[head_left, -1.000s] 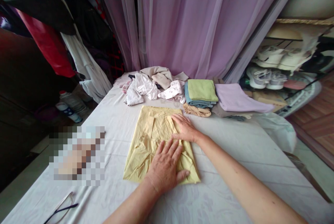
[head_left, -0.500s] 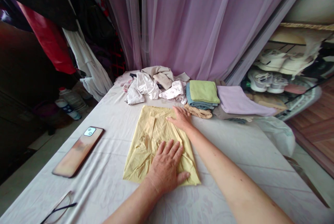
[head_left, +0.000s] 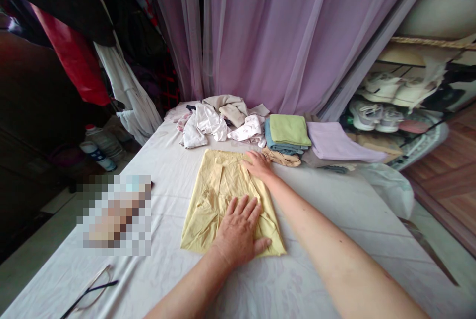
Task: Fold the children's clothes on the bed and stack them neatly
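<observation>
A folded yellow garment (head_left: 204,215) with a gathered, wrinkled middle lies flat on the white cloth-covered surface in front of me. My left hand (head_left: 241,230) rests palm down on its lower right part, fingers spread and thumb out to the right. Further up, my right hand (head_left: 259,164) lies on the garment's upper right edge, its fingers stretched out over the fabric. Neither hand grips the cloth. Part of the garment's right side is hidden beneath my hands.
Behind it sit a loose heap of clothes (head_left: 211,121), a folded green cloth (head_left: 289,130) on blue ones, and a lilac cloth (head_left: 327,139). Eyeglasses (head_left: 91,289) and a pixelated object (head_left: 117,217) lie left. Shoes (head_left: 375,113) stand on a rack at right.
The view has shifted slightly. Both hands stay in nearly the same places on the yellow garment, and the object at left is now pixelated, where a phone showed before.
</observation>
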Available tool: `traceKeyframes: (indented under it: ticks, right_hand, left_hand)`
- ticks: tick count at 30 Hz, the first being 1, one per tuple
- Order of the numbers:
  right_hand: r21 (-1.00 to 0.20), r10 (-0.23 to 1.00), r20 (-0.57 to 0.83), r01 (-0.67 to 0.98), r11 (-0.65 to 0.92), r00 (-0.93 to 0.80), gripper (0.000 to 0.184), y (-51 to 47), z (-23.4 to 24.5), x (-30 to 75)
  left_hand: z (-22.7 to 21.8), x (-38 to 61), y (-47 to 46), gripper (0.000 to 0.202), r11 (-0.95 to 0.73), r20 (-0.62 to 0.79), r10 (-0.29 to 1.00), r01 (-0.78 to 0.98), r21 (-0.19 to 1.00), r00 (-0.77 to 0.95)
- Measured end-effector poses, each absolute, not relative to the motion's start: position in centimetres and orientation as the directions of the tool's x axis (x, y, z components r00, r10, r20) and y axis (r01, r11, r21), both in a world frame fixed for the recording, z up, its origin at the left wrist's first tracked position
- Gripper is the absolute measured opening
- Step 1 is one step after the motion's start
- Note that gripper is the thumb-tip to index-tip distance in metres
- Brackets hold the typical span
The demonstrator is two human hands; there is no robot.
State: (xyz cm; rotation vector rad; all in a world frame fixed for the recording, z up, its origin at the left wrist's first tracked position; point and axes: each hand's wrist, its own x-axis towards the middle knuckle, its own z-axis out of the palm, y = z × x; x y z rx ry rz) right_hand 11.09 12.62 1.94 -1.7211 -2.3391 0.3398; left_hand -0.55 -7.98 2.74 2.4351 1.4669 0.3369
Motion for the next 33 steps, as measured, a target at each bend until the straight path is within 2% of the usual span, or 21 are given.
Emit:
traceKeyframes:
  ticks: [2,4,6,8,15,19,22,26,29,33]
  right_hand:
    - [-0.347,0.918,0.008,0.860,0.374,-0.396,0.059,12.4,2.1,12.2]
    - [-0.333,0.875,-0.003,0.826,0.455,-0.484,0.075,11.6,2.1,13.3]
    - [-0.279,0.865,-0.017,0.834,0.477,-0.501,0.089,10.6,2.0,13.8]
    - [-0.234,0.883,-0.024,0.862,0.450,-0.468,0.092,9.9,1.9,13.6]
    - [-0.202,0.952,0.062,0.930,0.307,-0.300,0.067,11.1,2.1,10.6]
    - [-0.211,0.967,0.053,0.944,0.253,-0.248,0.057,11.7,2.3,10.1]
    - [-0.237,0.958,0.063,0.928,0.286,-0.280,0.050,11.1,2.6,10.5]
    - [-0.254,0.930,0.184,0.899,0.358,-0.318,0.050,8.1,3.0,11.4]
    - [-0.231,0.910,0.215,0.887,0.399,-0.354,0.048,5.4,2.7,11.8]
    - [-0.177,0.920,0.196,0.911,0.373,-0.339,0.047,3.6,2.5,12.0]
  left_hand:
    - [2.7,-0.6,-7.9,0.082,-0.448,0.063,0.887,0.821,0.353,0.457]
    - [2.8,-0.6,-7.9,0.081,-0.450,0.069,0.887,0.819,0.358,0.457]
    - [2.8,-0.5,-7.9,0.081,-0.448,0.068,0.888,0.818,0.360,0.456]
    - [2.8,-0.5,-7.9,0.081,-0.447,0.064,0.888,0.820,0.359,0.456]
    - [2.5,-0.4,-7.9,0.080,-0.459,0.090,0.885,0.825,0.328,0.457]
    - [2.4,-0.5,-7.9,0.080,-0.464,0.086,0.882,0.825,0.324,0.463]
    - [2.4,-0.4,-7.9,0.083,-0.456,0.099,0.888,0.831,0.318,0.450]
    - [2.1,-0.3,-8.0,0.086,-0.442,0.137,0.897,0.834,0.329,0.421]
    - [1.8,-0.3,-8.0,0.084,-0.433,0.180,0.901,0.840,0.326,0.395]
    - [1.6,-0.2,-8.0,0.084,-0.428,0.178,0.903,0.846,0.319,0.390]
